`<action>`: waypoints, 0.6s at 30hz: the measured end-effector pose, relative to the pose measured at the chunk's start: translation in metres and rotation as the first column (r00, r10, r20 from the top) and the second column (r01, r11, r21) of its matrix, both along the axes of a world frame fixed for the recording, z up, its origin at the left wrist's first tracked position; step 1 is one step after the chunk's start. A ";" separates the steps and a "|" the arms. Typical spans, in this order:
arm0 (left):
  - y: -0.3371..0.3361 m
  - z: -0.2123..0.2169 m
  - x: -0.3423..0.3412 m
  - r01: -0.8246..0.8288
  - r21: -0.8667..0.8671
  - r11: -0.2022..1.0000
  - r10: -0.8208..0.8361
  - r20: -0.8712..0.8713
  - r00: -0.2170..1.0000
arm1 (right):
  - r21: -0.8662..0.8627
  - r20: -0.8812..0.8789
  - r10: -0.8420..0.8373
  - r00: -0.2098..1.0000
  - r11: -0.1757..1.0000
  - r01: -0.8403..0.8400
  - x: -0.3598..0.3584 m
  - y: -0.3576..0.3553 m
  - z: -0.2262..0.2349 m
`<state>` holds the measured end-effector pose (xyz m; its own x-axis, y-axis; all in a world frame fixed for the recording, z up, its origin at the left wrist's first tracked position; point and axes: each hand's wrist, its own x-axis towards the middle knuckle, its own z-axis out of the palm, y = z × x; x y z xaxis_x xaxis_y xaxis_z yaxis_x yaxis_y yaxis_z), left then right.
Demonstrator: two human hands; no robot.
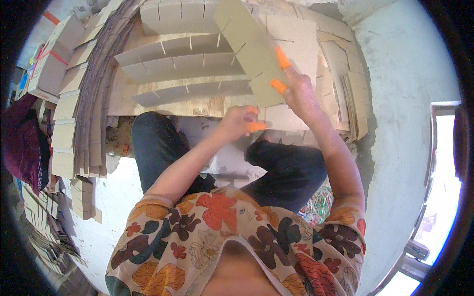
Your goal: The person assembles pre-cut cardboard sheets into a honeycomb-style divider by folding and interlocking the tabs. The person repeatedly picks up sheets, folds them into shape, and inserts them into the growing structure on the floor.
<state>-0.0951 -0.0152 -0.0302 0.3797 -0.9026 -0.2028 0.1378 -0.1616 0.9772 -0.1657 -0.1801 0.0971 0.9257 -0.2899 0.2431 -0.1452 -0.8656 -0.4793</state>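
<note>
Nearest in, the floral shirt (pixel 232 237) fills the bottom edge, dark-trousered knees (pixel 163 148) folded just beyond it. Left hand (pixel 239 122) sits above the knees, fingers curled in, orange finger cots showing; what it grips, I cannot tell. Right hand (pixel 296 89), up and right of the left, pinches a slotted cardboard strip (pixel 249 47) between cot-tipped fingers (pixel 279 87), the strip tilting up and away. Beyond the hands, more slotted strips (pixel 182 66) lie in rows on a board. Left of those rows, stacked cardboard (pixel 64 113) lines the floor, boxes (pixel 52 59) further out.
</note>
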 end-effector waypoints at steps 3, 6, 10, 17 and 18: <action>-0.020 0.006 -0.018 -0.049 -0.119 0.992 0.046 -0.034 0.998 | -0.018 0.020 0.051 0.998 0.999 -0.051 0.001 -0.003 0.005; -0.027 0.014 -0.024 -0.088 -0.214 0.973 0.120 0.139 0.983 | 0.008 -0.061 0.099 0.993 0.995 -0.099 0.003 -0.009 -0.002; -0.013 0.043 -0.009 -0.041 -0.266 0.963 0.154 0.422 0.894 | -0.022 -0.163 0.110 0.980 0.993 -0.115 0.000 -0.015 -0.026; -0.001 0.062 0.091 -0.135 -0.437 0.889 0.457 0.842 0.287 | -0.002 -0.175 0.107 0.979 0.994 -0.109 0.016 -0.005 0.000; -0.001 0.067 0.099 -0.095 -0.443 0.891 0.453 0.876 0.165 | 0.012 -0.195 0.105 0.975 0.994 -0.105 0.017 -0.007 -0.005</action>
<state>0.0037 -0.0163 0.0364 0.3480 -0.6302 0.6941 -0.9210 -0.0916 0.3786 -0.1488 -0.1873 0.0921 0.9806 -0.1884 0.0543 -0.1441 -0.8804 -0.4518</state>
